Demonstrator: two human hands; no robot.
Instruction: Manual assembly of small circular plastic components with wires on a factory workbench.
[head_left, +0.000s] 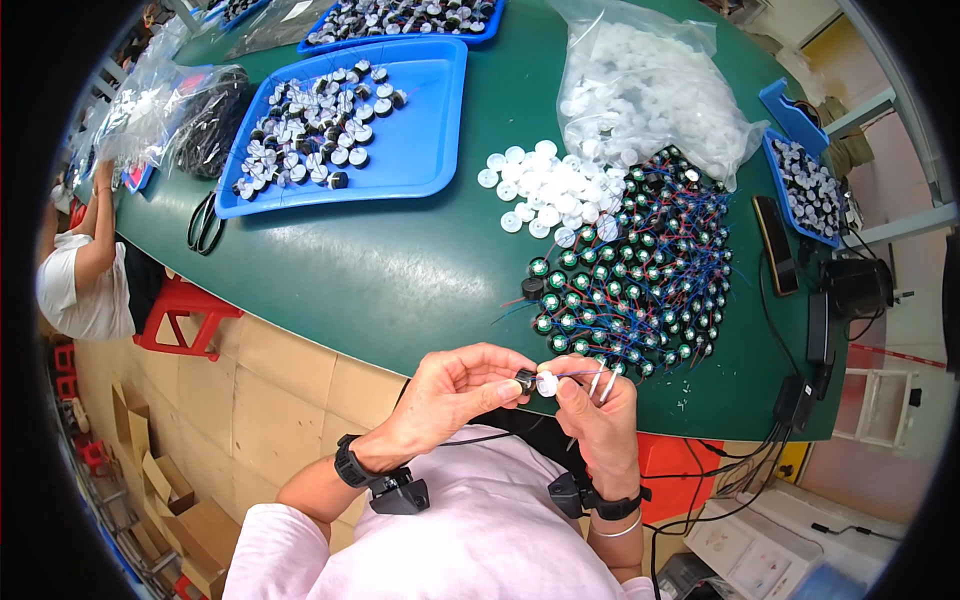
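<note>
Head view: left hand [462,392] pinches black cylinder [525,381], right hand [602,408] apparently white disc [547,384]. Best kept square, wire [577,373] led right.

**Singles, pairs and heaps past counting**

Two bare hands show up close, one left hand [455,393] and one right hand [606,412]. Between them are one round black part [525,381] and one small white piece [547,384]. Two black wrist straps [350,462] are worn, one per arm. There is one green table [350,270], one phone [771,235] and one large clear bag [590,12], its white contents too many to count. At least three blue trays [425,140] are visible. Loose white discs [550,192] number in the dozens; so do the wired black parts [630,275], too crowded for an exact figure. One co-worker [88,265] is in sight.
</note>
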